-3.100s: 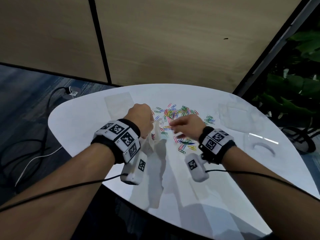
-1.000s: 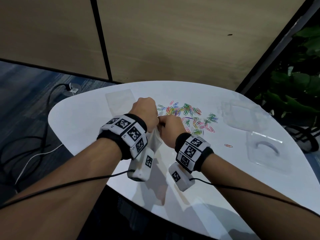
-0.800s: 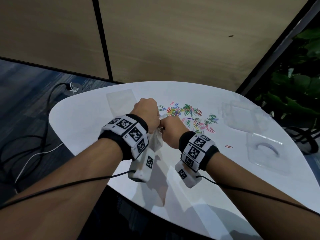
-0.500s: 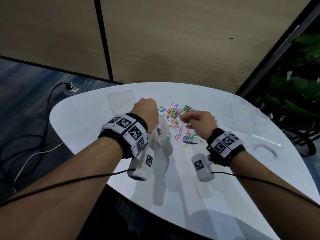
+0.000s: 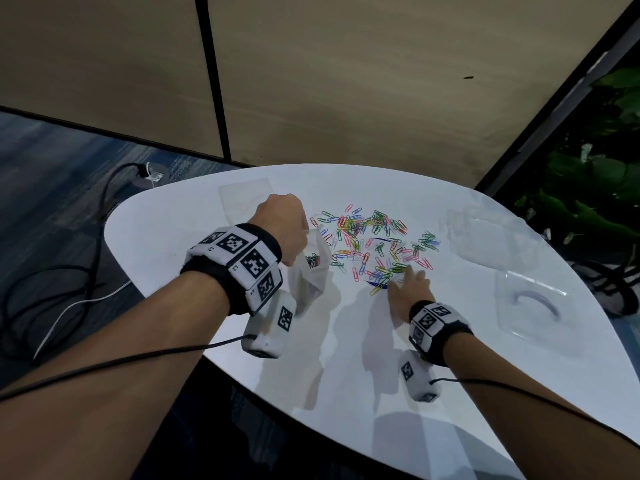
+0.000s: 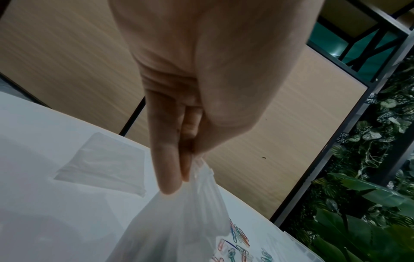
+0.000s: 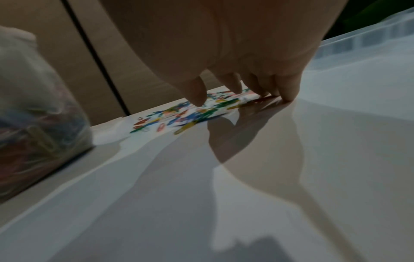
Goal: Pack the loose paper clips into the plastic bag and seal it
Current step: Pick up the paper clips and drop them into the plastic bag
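**On the white table: right hand back at the clip pile**

From the head view, the right hand (image 5: 408, 289) has left the bag mouth, where it was a second ago, and now lies spread, fingers nearly straight, on the near edge of the loose paper clips (image 5: 374, 242); these are too many and too tangled to count. One plastic bag (image 5: 313, 268) hangs upright from the left hand (image 5: 282, 225). Two clear trays (image 5: 528, 308) lie at the right.

At the left wrist, fingers (image 6: 167, 159) and thumb pinch the bag's gathered top; its lower part is cut off.

At the right wrist, fingertips (image 7: 289, 92) touch the table (image 7: 224, 195) among blurred clips, holding nothing visible.
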`<state>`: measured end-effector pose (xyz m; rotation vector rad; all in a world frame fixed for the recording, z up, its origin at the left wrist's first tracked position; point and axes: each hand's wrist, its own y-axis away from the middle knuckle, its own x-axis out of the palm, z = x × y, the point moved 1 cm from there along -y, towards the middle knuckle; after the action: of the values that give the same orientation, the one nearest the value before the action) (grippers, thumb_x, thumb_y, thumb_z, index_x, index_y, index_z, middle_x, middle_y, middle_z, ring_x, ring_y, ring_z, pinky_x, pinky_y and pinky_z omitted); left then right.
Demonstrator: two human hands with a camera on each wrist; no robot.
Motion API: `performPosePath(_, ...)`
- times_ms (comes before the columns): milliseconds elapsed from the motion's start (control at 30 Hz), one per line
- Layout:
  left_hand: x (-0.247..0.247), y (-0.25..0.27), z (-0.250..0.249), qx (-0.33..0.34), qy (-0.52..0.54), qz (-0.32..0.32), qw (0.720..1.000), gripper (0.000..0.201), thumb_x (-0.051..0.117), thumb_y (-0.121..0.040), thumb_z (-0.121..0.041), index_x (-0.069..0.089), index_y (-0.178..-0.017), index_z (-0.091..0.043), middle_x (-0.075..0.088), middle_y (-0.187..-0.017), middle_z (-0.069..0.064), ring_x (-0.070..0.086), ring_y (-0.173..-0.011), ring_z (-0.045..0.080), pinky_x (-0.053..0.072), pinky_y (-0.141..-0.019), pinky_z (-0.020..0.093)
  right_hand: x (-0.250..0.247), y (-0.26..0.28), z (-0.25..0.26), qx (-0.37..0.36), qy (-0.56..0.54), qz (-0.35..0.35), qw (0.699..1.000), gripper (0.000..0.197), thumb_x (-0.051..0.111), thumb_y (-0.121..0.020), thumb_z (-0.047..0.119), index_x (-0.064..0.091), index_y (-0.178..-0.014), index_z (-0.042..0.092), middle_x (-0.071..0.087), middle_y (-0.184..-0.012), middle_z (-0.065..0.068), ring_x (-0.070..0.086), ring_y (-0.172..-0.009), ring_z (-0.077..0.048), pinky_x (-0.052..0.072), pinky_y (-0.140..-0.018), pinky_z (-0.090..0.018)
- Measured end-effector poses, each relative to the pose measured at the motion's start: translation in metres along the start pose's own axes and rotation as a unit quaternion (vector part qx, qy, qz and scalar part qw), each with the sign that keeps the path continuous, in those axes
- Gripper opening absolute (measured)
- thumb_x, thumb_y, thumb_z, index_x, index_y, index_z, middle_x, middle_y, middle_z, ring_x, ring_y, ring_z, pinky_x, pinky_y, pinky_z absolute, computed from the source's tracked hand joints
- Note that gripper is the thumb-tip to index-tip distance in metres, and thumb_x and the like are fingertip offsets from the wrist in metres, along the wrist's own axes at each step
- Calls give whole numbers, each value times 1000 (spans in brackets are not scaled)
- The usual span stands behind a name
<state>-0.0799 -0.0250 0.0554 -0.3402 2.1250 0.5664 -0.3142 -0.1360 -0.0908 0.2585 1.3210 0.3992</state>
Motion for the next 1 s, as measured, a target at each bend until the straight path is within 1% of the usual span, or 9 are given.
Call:
performPosePath(200,-3,-1,6,-11,16,2,1000,17,66,-91,-5,76,-104,-8,77,-85,15,77,-78,32,65,-71,42,6,7,34,-137,89,50,985,77,47,-92,14,4,-154,29,-6,-163,-8,3,-150,-32,30,-114,-50)
performPosePath(300,-1,-1,3,-10,21,7,1000,18,62,-93,-5,75,-105,-7,76,-85,16,78,-74,32,66,-69,42,8,12,45,-203,220,9,954,70,56,-86,2,25,-148,17,25,-155,-17,36,-138,-36,46,-102,-44)
performPosePath(367,-1,0,1,-10,20,10,1000,20,62,-93,-4,75,-107,-8,76,-87,16,78,-76,32,65,-71,42,8,15,50,-240,261,-31,935,46,56,-87,-1,45,-132,7,50,-133,-17,57,-115,-33,51,-91,-38)
performPosePath(433,1,-1,0,-9,16,10,1000,21,63,-92,-2,75,-109,-9,76,-88,15,77,-79,32,65,-73,42,4,17,53,-262,289,-40,920,28,52,-89,-2,57,-116,3,60,-117,-16,63,-104,-31,51,-85,-35)
performPosePath(567,4,0,-1,-13,18,12,1000,21,61,-93,-2,74,-108,-10,75,-88,15,78,-73,31,66,-69,41,-6,11,53,-286,284,-53,914,22,50,-88,-5,64,-105,2,64,-104,-14,63,-95,-28,51,-80,-33)
performPosePath(733,3,-1,-2,-9,15,12,1000,20,60,-93,-3,74,-107,-10,75,-87,15,78,-74,31,66,-68,41,-27,-5,42,-198,55,-65,977,24,58,-91,6,74,-107,11,72,-106,-9,67,-96,-23,54,-89,-28)
performPosePath(833,5,-2,-3,-8,12,12,1000,22,61,-92,-2,74,-107,-10,75,-88,15,77,-78,32,66,-71,42,-41,-14,33,-92,-183,-57,977,15,71,-85,9,77,-98,11,75,-96,-4,71,-88,-19,55,-81,-25)
performPosePath(900,6,-2,-5,-6,14,13,1000,22,62,-91,-2,74,-107,-10,76,-88,15,77,-81,32,65,-73,42,-54,-14,37,-50,-365,1,930,11,78,-78,6,77,-89,9,76,-92,-10,74,-83,-21,58,-85,-33)
performPosePath(1000,7,-2,-7,-1,19,14,1000,23,60,-90,0,75,-106,-8,77,-86,16,77,-80,33,65,-73,42,-74,3,62,-74,-586,122,798,13,73,-80,-3,72,-93,-2,73,-98,-20,74,-84,-24,59,-80,-27)
